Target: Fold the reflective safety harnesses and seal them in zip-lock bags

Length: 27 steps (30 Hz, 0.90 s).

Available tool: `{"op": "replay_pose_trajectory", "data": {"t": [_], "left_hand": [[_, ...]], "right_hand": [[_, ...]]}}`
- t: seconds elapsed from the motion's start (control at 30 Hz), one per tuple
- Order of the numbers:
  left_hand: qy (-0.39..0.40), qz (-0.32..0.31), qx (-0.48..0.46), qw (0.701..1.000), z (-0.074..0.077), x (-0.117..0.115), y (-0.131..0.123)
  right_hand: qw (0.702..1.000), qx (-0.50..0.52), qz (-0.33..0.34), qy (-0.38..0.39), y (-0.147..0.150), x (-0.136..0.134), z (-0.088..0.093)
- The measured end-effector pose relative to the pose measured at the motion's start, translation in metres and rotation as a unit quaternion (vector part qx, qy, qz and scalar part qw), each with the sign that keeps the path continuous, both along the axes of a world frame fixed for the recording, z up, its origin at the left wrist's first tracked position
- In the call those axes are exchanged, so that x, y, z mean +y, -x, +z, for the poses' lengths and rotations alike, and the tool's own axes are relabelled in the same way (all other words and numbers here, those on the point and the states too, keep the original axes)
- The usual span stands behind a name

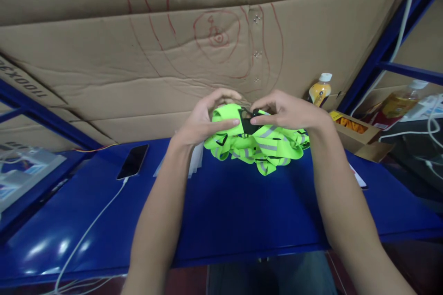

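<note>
A bundle of neon-green reflective straps (270, 147) with grey stripes and black parts is held above the blue table, near its back edge. My left hand (211, 117) is closed on the left end of the bundle, its thumb lying across a green band. With thumb and fingers pinched, my right hand (282, 110) grips the upper right part by a small black piece. Between the two hands a dark patch shows; its exact kind I cannot make out. Clear plastic bags (196, 161) lie partly hidden behind my left forearm.
A phone (133, 162) with a white cable lies left on the blue table (249, 221). At right stand a yellow-labelled bottle (320, 90) and an open cardboard box (363, 140) with orange packets. A cardboard wall (104, 64) with red drawn rings closes off the back.
</note>
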State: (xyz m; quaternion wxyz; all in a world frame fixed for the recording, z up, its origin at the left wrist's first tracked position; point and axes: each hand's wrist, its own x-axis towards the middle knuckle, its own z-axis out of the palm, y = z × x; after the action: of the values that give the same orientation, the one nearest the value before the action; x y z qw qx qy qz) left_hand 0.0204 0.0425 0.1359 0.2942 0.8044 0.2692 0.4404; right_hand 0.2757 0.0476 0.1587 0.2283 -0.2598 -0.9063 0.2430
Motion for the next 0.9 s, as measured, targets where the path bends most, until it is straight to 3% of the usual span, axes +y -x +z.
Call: {"op": "replay_pose_trajectory", "data": {"t": [0.07, 0.17, 0.3, 0.37, 0.43, 0.5, 0.53, 0.67, 0.77, 0.9], "left_hand": [[0.002, 0.002, 0.025, 1.0, 0.003, -0.002, 0.004], [-0.051, 0.053, 0.113, 0.991, 0.011, -0.013, 0.005], [-0.167, 0.139, 0.209, 0.953, 0.02, -0.033, -0.002], [-0.196, 0.184, 0.23, 0.935, 0.018, -0.038, 0.0], [-0.196, 0.207, 0.256, 0.923, 0.013, -0.036, 0.006], [-0.183, 0.201, 0.272, 0.923, 0.009, -0.033, 0.011], [-0.18, 0.205, 0.261, 0.926, 0.009, -0.033, 0.011], [-0.265, 0.297, 0.116, 0.91, 0.022, -0.044, -0.008], [-0.337, 0.257, 0.118, 0.898, 0.027, -0.055, -0.029], [-0.317, 0.213, 0.196, 0.903, 0.018, -0.049, -0.036]], "right_hand": [[1.0, -0.024, 0.006, -0.004, -0.001, 0.001, 0.0], [0.999, -0.042, -0.015, -0.017, -0.005, 0.001, 0.001], [0.984, -0.015, -0.147, -0.099, -0.006, 0.002, 0.0], [0.951, 0.047, -0.252, -0.17, -0.007, 0.006, -0.003], [0.9, 0.13, -0.344, -0.236, -0.01, 0.01, -0.005], [0.858, 0.204, -0.383, -0.273, -0.015, 0.012, -0.004], [0.854, 0.222, -0.38, -0.276, -0.017, 0.011, -0.003], [0.919, 0.161, -0.284, -0.22, -0.016, -0.002, 0.004], [0.955, 0.104, -0.219, -0.173, -0.003, -0.011, 0.008], [0.966, 0.093, -0.193, -0.146, 0.01, -0.013, 0.008]]}}
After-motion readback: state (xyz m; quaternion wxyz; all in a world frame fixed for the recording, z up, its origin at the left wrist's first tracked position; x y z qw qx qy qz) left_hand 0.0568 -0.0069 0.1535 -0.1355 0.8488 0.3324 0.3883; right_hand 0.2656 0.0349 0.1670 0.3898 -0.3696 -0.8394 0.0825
